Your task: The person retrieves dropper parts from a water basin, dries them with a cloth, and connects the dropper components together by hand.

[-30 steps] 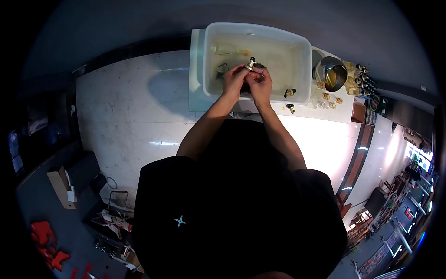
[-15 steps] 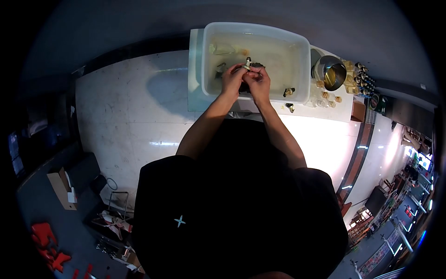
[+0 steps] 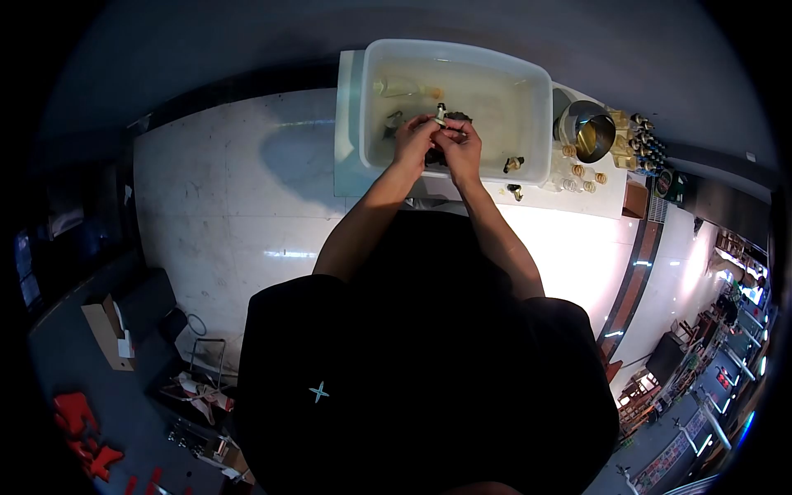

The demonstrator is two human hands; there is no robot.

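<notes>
Over the plastic tub (image 3: 540,124), my left hand (image 3: 414,142) and my right hand (image 3: 462,147) meet with fingers closed around a small black-and-gold bottle top (image 3: 440,114). It stands upright between the fingertips; its lower part is hidden by them. Just behind my right fingers, a dark clump (image 3: 459,117) shows in part. A clear bottle (image 3: 398,86) with an amber end lies in the cloudy water, and a dark object (image 3: 393,124) sits left of my left hand. Another black-and-gold top (image 3: 514,163) rests by the tub's near right corner.
A similar top (image 3: 516,192) lies on the white table (image 3: 610,194) outside the tub. To the right stand a metal pot (image 3: 592,136) with yellowish liquid and several clear bottles (image 3: 571,175) with gold necks. Behind them are more fittings with blue and black parts (image 3: 650,148).
Both hands stay together on the bottle top with only slight finger movement. In the water, the clear bottle has shifted slightly. The view has moved a little.
</notes>
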